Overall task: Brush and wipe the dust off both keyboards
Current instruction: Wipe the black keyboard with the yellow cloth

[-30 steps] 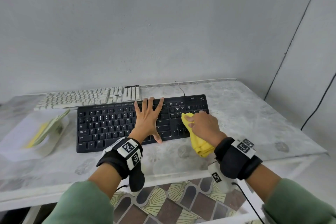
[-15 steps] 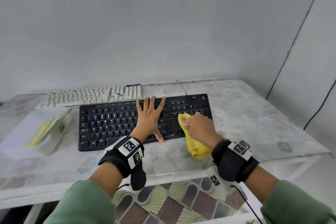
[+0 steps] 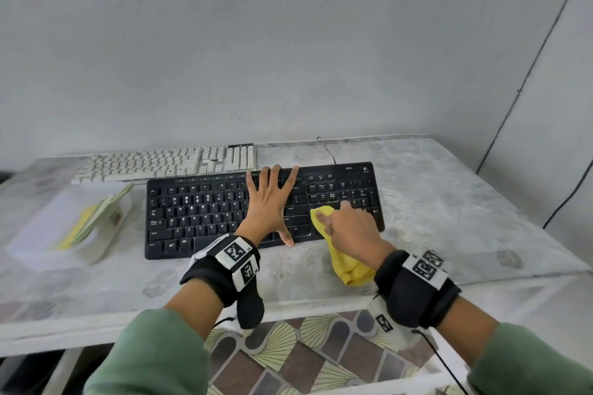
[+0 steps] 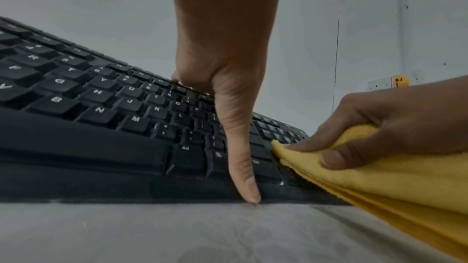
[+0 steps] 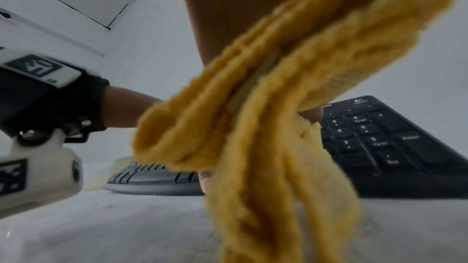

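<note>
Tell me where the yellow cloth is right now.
In the head view the yellow cloth is held in the right hand on the right part of the black keyboard, its tail trailing onto the table.

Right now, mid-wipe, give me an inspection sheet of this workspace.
Surface: pale marbled table, worn patches.
Job's things: black keyboard flat at the centre; white keyboard behind it by the wall; yellow cloth on the black keyboard's right end, its tail trailing onto the table.
Clutter: white box with a green and yellow item, left.
Hands: left hand spread flat on the keys; right hand grips the cloth.
Cables: black keyboard's cable runs to the wall; another on the right wall.
Surroundings: grey walls; wall socket.
</note>
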`<state>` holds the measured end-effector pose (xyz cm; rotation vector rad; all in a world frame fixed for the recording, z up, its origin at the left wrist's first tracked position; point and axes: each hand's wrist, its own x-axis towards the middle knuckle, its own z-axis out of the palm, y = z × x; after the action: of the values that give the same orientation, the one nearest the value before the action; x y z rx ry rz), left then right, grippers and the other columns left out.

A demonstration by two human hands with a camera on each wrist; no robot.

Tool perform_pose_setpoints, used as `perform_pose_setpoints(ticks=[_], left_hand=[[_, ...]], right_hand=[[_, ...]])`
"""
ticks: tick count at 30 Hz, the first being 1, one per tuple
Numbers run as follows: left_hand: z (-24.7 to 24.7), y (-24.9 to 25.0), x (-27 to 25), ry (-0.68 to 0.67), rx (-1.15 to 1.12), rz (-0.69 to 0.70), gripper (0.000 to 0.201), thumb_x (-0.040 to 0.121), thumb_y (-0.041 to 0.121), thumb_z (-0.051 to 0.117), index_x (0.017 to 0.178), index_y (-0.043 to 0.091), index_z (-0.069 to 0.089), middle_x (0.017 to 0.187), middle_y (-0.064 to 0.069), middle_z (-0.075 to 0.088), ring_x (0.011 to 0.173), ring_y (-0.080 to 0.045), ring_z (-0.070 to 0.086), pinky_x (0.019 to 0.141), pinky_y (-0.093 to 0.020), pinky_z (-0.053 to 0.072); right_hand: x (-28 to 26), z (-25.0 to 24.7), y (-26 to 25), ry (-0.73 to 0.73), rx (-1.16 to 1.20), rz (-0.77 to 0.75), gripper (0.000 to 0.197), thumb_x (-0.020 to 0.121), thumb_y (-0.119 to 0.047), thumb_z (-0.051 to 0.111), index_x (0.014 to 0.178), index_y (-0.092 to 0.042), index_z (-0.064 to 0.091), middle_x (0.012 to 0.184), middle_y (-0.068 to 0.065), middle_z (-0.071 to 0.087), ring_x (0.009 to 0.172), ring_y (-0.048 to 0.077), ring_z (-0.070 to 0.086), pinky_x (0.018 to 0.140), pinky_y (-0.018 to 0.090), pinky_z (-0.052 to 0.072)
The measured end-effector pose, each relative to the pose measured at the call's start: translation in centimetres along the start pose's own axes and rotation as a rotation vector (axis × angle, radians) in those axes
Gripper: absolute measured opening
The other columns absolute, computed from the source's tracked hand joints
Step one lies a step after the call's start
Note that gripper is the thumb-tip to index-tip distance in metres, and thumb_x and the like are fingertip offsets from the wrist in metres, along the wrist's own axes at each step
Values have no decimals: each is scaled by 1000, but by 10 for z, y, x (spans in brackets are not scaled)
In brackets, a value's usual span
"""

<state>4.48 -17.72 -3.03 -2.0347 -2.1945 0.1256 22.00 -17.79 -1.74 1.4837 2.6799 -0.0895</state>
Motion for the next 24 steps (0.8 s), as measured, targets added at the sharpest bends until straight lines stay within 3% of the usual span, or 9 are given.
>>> perform_pose_setpoints(ticks=[2, 4, 6, 9, 12, 16, 18, 20, 24], left_hand=[[0, 0, -1, 5, 2, 1, 150, 45, 62, 85, 151, 24, -15, 153, -16, 3, 142, -36, 3, 112, -66, 2], [1, 0, -2, 9, 5, -3, 150, 45, 62, 85, 151, 25, -15, 153, -15, 3, 142, -36, 3, 112, -65, 2], [1, 0, -1, 13, 4, -4, 151, 44, 62, 85, 151, 25, -15, 153, -15, 4, 142, -36, 3, 112, -66, 2], [1, 1, 0, 9, -1, -2, 150, 45, 61, 85, 151, 25, -15, 154, -15, 3, 143, -36, 3, 112, -66, 2], [1, 0, 1, 1, -1, -4, 150, 45, 61, 85, 151, 25, -15, 154, -15, 3, 143, -36, 2, 112, -65, 2], [0, 1, -2, -5, 12, -2, 150, 45, 63, 85, 151, 25, -16, 154, -16, 2, 143, -36, 2, 112, -65, 1], [-1, 1, -2, -4, 17, -4, 150, 46, 63, 84, 150, 24, -16, 154, -16, 2, 143, -36, 2, 112, -65, 2], [-1, 1, -2, -4, 18, 0, 150, 46, 63, 84, 150, 24, -16, 154, -16, 2, 143, -36, 2, 112, -65, 2], [-2, 0, -2, -11, 12, 1, 150, 46, 63, 84, 150, 24, -16, 154, -16, 1, 143, -37, 2, 112, -65, 1]], right_hand=[[-1, -7, 4, -29, -4, -31, 38, 98, -22, 37, 133, -33, 46, 95, 8, 37, 68, 21, 48, 67, 29, 35], [2, -16, 7, -24, 7, -53, 38, 98, -25, 39, 133, -38, 47, 105, 10, 48, 90, 27, 58, 73, 31, 39], [8, -20, 6, 37, 40, -50, 37, 98, -27, 41, 132, -40, 47, 113, 10, 50, 98, 30, 58, 78, 32, 42], [10, -10, -4, 69, 23, -41, 38, 99, -26, 39, 136, -35, 41, 110, 12, 46, 79, 26, 56, 69, 32, 38], [6, 4, -6, 38, -19, -32, 36, 98, -23, 38, 132, -27, 46, 96, 8, 36, 55, 17, 37, 62, 30, 33], [3, -4, -1, -8, -92, -79, 34, 95, -21, 40, 126, -22, 56, 77, 1, 28, 62, 17, 41, 58, 28, 30], [2, -13, -1, -16, -113, -132, 35, 96, -24, 42, 128, -29, 55, 87, 3, 41, 79, 23, 55, 62, 27, 32], [4, -16, -1, 32, -75, -113, 37, 97, -25, 42, 131, -37, 51, 102, 7, 47, 93, 29, 57, 68, 29, 33], [4, -4, -3, 66, -46, -79, 45, 96, -18, 39, 136, -39, 40, 91, 5, 32, 62, 23, 45, 59, 29, 33]])
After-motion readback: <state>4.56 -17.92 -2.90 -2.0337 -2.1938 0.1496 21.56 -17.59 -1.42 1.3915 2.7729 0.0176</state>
